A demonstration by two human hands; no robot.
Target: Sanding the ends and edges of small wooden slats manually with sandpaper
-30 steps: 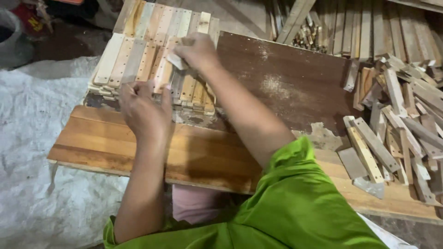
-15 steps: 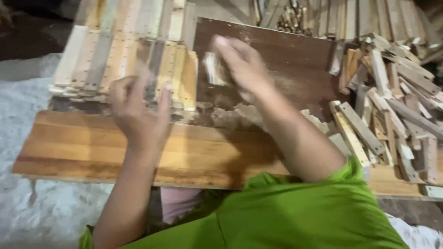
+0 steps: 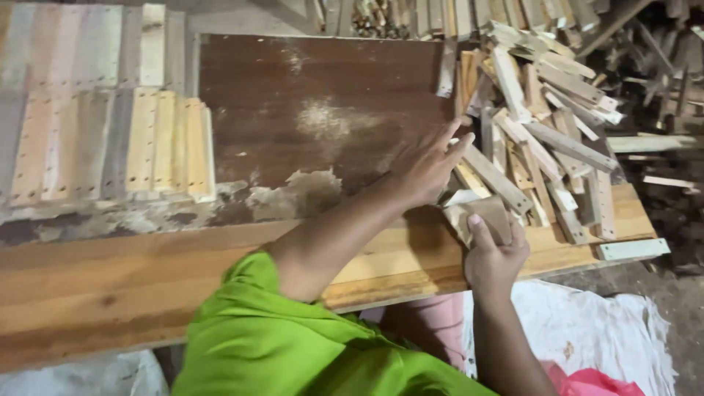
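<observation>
The right hand [image 3: 496,255] keeps its grip clamped on a wooden block [image 3: 484,215]. The left hand [image 3: 427,166], fingers apart, touches the scrap sticks [image 3: 546,139].

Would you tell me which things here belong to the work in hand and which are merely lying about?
In hand: small wood block in right hand; pile of wooden slats by left hand.
Lying about: rows of drilled slats; dark board; white sheet.

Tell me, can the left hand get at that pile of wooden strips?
Probably yes. The left hand is open with its fingertips at the edge of the pile of wooden strips, and nothing lies between them.
</observation>
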